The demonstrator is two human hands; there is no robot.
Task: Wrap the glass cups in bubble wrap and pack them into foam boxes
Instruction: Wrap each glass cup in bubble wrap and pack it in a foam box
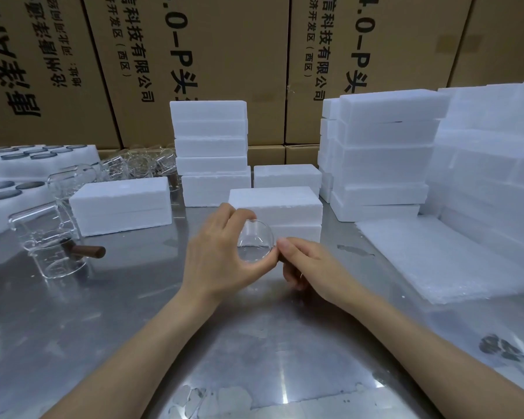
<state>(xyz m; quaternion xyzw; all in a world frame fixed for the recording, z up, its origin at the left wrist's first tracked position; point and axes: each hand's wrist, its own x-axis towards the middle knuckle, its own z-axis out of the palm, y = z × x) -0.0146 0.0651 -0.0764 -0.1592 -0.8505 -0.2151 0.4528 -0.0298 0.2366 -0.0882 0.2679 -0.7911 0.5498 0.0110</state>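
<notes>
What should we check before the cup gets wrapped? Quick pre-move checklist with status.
1. Glass cup held securely: ok, left hand curls round it and right hand pinches at its side.
2. Cup intact: cannot tell, clear glass shows no obvious crack.
3. Wrap sheets within reach: ok, stacked to the right on the table.
4. Foam box ready: not ok, the box behind the cup is closed.
5. Wrap under cup: not ok, none laid out.

Foam boxes behind held cup, sheets right
</notes>
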